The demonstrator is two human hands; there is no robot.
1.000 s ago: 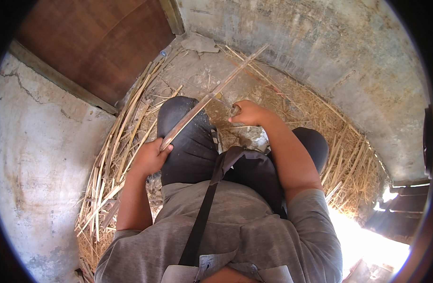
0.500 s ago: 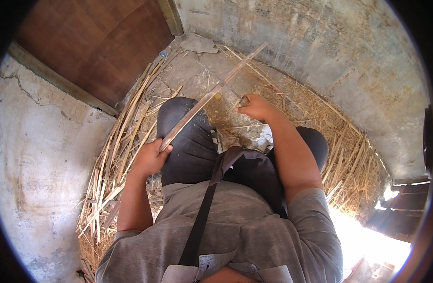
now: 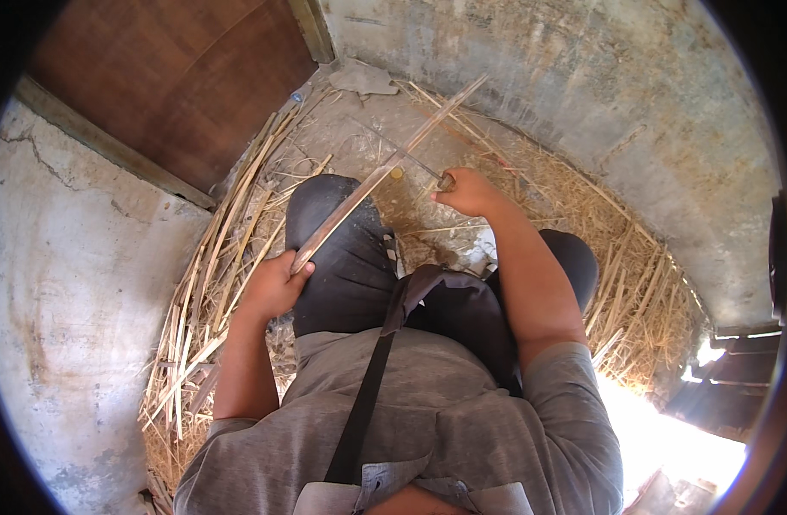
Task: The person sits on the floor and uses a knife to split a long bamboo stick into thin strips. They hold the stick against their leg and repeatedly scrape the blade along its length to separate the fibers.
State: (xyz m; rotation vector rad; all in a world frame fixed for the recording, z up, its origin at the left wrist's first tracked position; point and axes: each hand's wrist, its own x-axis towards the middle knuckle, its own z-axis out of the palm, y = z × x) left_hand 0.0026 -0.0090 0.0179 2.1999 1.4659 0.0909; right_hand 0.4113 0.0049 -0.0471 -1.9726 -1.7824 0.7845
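A head-worn fisheye looks down past the torso (image 3: 462, 395).

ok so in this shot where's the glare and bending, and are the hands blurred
Head view: white glare washes out the lower right; head view: the right wall bows along its base, rim dark; head view: left hand and right hand look fairly sharp, the thin blade fainter.

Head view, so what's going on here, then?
The person's left hand grips the near end of a long wooden strip, which slants over the left leg. The right hand holds what looks like a knife, its thin blade crossing the strip; whether they touch can't be told. More strips lie along the left side, and straw covers the ground at the right.
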